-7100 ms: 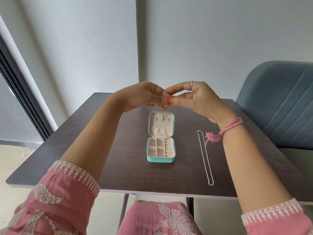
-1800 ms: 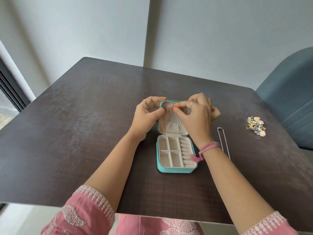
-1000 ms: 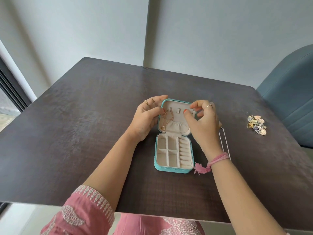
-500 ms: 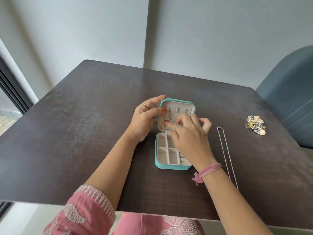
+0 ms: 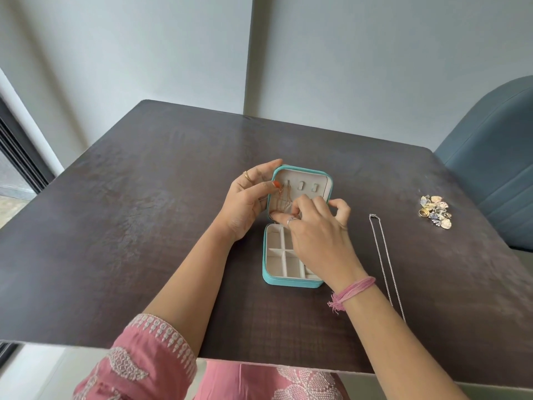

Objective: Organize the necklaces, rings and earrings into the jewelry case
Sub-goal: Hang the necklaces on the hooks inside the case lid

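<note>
A teal jewelry case lies open mid-table, its lid tilted up and its cream compartments bare. A thin rose-gold necklace hangs from the leftmost hook inside the lid. My left hand holds the lid's left edge, thumb pressing the chain's top. My right hand reaches over the case, fingertips pinching the chain's lower part at the lid's elastic pocket. A silver chain necklace lies stretched out right of the case. A small pile of rings and earrings sits further right.
The dark wooden table ends close to my body and near the grey wall behind. A blue-grey upholstered chair stands at the right edge. A dark window frame is at the left.
My right hand has dropped from the lid's hooks to the lower part of the lid, over the case. My left hand stays on the lid's left edge.
</note>
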`<state>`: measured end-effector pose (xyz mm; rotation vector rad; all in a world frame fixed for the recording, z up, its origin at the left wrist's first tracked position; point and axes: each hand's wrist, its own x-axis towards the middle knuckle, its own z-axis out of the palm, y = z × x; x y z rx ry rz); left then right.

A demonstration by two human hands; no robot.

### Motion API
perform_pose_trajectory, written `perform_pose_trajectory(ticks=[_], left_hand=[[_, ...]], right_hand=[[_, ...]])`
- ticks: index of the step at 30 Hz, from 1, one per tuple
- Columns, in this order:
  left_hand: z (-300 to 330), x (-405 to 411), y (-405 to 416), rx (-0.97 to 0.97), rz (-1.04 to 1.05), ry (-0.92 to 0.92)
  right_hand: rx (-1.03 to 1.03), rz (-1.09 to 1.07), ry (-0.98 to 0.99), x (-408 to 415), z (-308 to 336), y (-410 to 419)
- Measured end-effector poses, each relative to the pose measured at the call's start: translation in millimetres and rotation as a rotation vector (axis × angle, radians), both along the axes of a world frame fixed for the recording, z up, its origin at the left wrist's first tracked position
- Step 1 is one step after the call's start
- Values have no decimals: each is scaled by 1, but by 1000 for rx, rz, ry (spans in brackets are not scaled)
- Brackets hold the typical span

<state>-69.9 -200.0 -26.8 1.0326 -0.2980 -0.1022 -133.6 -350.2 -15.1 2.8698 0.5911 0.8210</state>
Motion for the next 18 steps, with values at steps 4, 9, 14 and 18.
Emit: perform_pose_trajectory(ticks=[4, 9, 14, 18], left_hand=[[1, 1, 1, 17, -8, 14], [2, 0, 0, 26, -16, 43], [3, 0, 0, 18, -17, 63], [2, -1, 0, 30, -7, 86]], right_hand=[[23, -12, -11, -1, 2, -3], [66, -27, 3, 2, -4, -7], [242, -38, 25, 4, -6, -9], [337, -84, 35, 1, -1, -15]])
